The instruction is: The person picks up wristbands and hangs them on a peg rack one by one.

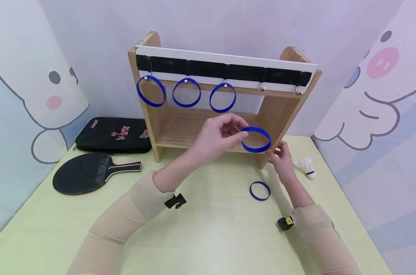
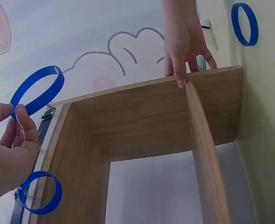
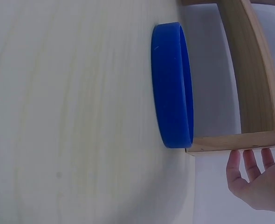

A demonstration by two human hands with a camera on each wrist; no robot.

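Observation:
My left hand (image 1: 216,134) pinches a blue wristband (image 1: 256,139) between thumb and fingertips, held in front of the wooden rack (image 1: 208,147). In the left wrist view, this held wristband (image 2: 39,91) tilts near the rack's top. Three more blue wristbands hang from hooks, the nearest being the third hanging wristband (image 1: 223,97). My right hand (image 1: 283,162) grips the rack's right side panel low down, thumb at its front edge and fingers on its outer face. Another blue wristband (image 1: 260,191) lies on the table, large in the right wrist view (image 3: 172,86).
Two bare hooks, including the rightmost hook (image 1: 298,91), are on the rack's white strip. A shuttlecock (image 1: 307,167) lies right of the rack. To the left lie a black paddle case (image 1: 115,135) and a table tennis paddle (image 1: 82,173). Printed walls enclose the table.

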